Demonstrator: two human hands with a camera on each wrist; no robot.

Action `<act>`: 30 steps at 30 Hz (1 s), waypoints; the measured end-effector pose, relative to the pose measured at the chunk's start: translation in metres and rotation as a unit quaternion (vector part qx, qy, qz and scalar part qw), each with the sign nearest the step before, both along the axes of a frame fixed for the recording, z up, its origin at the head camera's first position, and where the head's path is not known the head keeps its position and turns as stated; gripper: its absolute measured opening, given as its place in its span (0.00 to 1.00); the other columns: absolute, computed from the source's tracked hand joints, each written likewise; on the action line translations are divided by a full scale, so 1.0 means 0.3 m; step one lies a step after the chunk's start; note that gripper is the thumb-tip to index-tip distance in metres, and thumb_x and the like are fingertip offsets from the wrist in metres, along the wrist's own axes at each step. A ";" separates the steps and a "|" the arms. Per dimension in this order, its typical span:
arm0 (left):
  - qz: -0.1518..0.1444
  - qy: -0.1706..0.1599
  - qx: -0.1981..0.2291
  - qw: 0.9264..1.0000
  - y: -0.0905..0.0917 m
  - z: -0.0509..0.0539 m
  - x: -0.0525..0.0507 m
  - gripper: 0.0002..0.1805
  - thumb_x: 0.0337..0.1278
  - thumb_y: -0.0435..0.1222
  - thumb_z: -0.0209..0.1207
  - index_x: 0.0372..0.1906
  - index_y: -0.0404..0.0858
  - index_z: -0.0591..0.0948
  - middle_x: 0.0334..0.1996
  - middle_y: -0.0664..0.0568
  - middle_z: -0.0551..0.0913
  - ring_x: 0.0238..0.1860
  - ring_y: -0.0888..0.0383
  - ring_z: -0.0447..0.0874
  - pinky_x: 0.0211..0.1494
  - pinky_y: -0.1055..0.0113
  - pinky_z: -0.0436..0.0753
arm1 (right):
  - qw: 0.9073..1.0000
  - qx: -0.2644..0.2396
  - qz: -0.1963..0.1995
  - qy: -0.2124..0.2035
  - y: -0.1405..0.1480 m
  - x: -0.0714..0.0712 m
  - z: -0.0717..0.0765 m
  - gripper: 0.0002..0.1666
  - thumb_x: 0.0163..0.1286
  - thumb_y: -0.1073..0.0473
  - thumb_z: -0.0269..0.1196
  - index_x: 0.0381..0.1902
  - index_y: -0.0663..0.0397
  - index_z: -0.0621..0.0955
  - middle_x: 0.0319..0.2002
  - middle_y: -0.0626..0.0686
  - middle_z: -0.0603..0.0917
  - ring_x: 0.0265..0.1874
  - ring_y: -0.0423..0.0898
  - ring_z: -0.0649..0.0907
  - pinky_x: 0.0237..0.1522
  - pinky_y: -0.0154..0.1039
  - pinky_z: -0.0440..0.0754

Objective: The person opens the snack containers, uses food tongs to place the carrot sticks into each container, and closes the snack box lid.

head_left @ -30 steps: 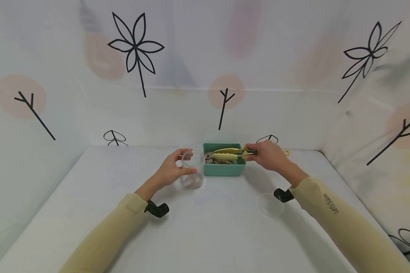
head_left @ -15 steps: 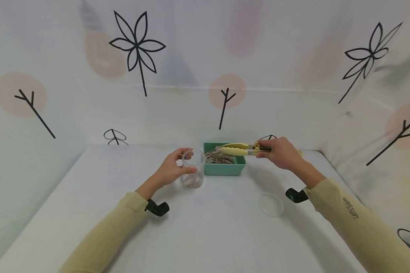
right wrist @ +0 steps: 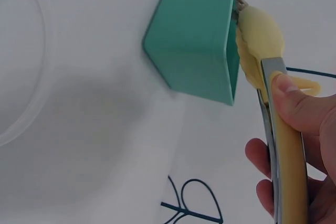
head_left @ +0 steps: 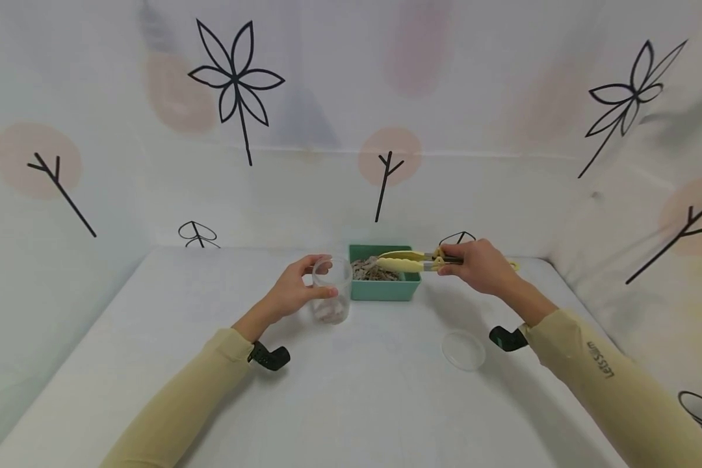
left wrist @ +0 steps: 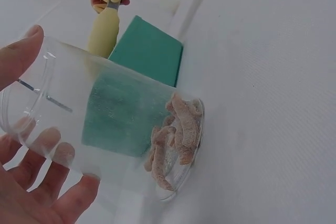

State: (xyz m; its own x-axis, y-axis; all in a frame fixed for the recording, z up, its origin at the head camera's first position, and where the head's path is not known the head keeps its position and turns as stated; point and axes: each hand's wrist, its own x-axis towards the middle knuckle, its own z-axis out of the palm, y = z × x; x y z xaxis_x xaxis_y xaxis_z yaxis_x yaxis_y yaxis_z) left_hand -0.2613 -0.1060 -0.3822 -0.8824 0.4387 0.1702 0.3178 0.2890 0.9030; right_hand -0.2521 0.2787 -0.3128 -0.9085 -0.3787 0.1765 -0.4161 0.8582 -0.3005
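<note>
- Nearest me: my tan sleeves, a small black wrist unit at each cuff, over the white cloth-covered surface.
- Clear round plastic lid lies flat on the surface, right of centre, below my right forearm.
- Clear cylindrical plastic jar: mouth up, no lid on it, just left of the bin. A few pinkish-brown strip-like pieces sit at its base.
- My left hand grips the jar near the rim, thumb on one side, fingers curled on the other.
- Teal rectangular bin, just right of the jar, part filled with a heap of grey-brown strips.
- My right hand pinches the yellow-and-metal tongs by the handles, thumb on top. Tong heads reach in over the bin; greyish bit at the tip, can't tell if clamped.
- Behind: white backdrop with black line-drawn plants and pale pink blobs.
</note>
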 end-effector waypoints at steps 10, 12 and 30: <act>-0.010 -0.001 0.010 1.000 0.006 -0.004 0.002 0.39 0.53 0.43 0.73 0.70 0.44 0.70 0.65 0.45 0.75 0.64 0.45 0.71 0.60 0.48 0.75 | 1.000 -0.017 -0.007 -0.004 0.002 0.007 0.014 0.27 0.64 0.59 0.71 0.59 0.64 0.81 0.43 0.58 0.87 0.34 0.47 0.81 0.36 0.42 0.79; -0.007 0.003 0.010 1.000 0.008 -0.005 0.001 0.39 0.53 0.43 0.73 0.70 0.43 0.70 0.65 0.45 0.75 0.64 0.44 0.71 0.61 0.47 0.74 | 1.000 -0.019 -0.009 -0.002 0.003 0.008 0.016 0.28 0.64 0.59 0.71 0.60 0.65 0.80 0.44 0.59 0.87 0.35 0.48 0.81 0.36 0.42 0.80; -0.015 -0.005 0.012 1.000 0.014 -0.005 0.014 0.40 0.52 0.39 0.74 0.71 0.40 0.70 0.64 0.49 0.77 0.63 0.50 0.72 0.60 0.49 0.75 | 0.999 -0.035 -0.015 -0.017 -0.005 0.017 0.017 0.32 0.65 0.59 0.70 0.63 0.67 0.76 0.48 0.63 0.86 0.39 0.49 0.82 0.39 0.44 0.82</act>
